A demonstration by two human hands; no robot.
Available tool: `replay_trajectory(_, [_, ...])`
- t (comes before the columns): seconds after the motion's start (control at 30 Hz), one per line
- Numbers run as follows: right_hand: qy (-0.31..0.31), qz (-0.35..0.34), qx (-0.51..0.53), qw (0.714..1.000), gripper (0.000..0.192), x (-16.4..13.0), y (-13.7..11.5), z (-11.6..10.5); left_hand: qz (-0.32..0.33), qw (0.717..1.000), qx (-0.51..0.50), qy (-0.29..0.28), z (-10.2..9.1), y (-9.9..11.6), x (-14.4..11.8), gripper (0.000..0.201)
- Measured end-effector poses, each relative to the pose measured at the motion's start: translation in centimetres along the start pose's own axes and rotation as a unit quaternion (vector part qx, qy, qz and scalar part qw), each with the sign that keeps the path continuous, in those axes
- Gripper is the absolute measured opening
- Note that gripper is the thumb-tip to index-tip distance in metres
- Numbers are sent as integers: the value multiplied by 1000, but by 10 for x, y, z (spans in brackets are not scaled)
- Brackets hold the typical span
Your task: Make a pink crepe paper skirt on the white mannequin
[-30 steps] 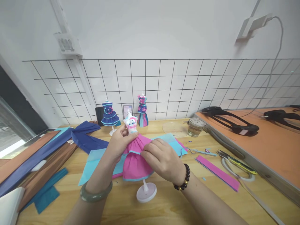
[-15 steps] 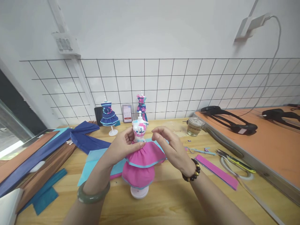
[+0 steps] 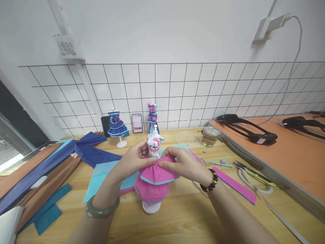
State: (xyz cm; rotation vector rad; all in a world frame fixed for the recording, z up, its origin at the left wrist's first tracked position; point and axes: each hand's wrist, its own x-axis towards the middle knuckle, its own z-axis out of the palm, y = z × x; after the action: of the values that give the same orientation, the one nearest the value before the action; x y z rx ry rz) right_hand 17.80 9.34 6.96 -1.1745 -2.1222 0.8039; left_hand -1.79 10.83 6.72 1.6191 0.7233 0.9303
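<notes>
We are fitting the pink ruffle skirt (image 3: 155, 174) at the mannequin (image 3: 154, 144) waist — left hand (image 3: 134, 160) and right hand (image 3: 181, 162) both pinch it; next, we judge, comes careful pressing around the gathers.

Wooden table (image 3: 177, 223); paper strips (image 3: 38, 169), glass jar (image 3: 210, 136), scissors (image 3: 254, 169)

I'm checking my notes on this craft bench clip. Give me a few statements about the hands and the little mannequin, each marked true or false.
1. Both hands touch the pink ruffled skirt at the waist of the mini mannequin. True.
2. The left hand wears a black bead bracelet. False: it wears a green bangle; the beads are on the right hand.
3. The mannequin lies flat. False: it stands upright on its white base.
4. A glass jar stands on the wooden table. True.
</notes>
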Motion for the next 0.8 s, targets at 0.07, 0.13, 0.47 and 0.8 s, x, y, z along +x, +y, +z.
replay_trajectory(0.07, [5,-2,-10,1000,25,0,0,0,2,1000,1,-9,0,0,0,50])
replay_trajectory(0.13, [13,-1,-26,1000,25,-1,0,1,3,1000,7,-19,-1,0,-1,49])
replay_trajectory(0.47, [18,9,-78,997,27,-4,-4,0,10,993,119,0,-3,0,-2,43])
replay_trajectory(0.8, [-24,-2,-17,1000,24,-9,-11,-12,16,994,106,-12,-6,-1,-2,54])
